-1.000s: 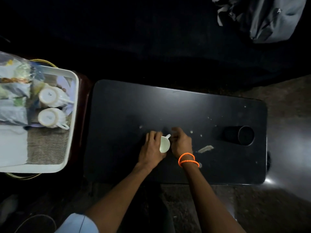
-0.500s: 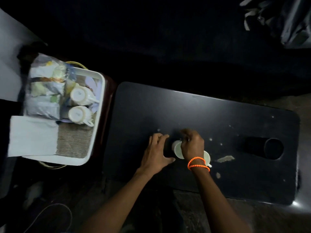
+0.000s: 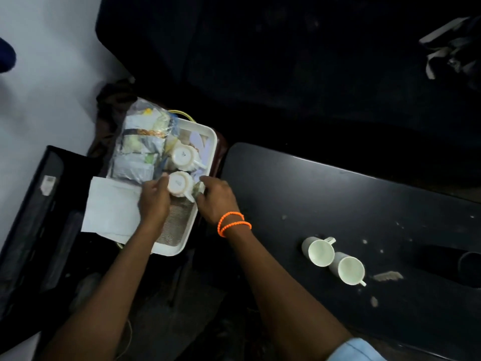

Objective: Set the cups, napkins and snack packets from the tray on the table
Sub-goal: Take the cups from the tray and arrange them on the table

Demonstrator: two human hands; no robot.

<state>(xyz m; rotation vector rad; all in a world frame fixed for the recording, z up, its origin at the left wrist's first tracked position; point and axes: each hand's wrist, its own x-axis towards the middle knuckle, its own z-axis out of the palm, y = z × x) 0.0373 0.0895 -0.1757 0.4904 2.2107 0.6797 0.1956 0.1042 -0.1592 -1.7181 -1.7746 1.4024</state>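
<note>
A black table (image 3: 351, 204) filled the right side, its top flecked with pale crumbs. Left of it sat a white tray (image 3: 182, 243), carrying a clear bag of snack packets (image 3: 138, 149) at its far end and a white napkin (image 3: 112, 209) overhanging its left edge. Two white cups (image 3: 321, 252) (image 3: 350, 269) stood upright on the table, touching each other. On the tray, an upturned cup (image 3: 183, 156) lay behind another upturned cup (image 3: 179, 185). The left hand (image 3: 153, 201) curled around the nearer cup's left side, and the right hand (image 3: 216, 198), wearing orange bracelets (image 3: 233, 224), pinched at its handle.
</note>
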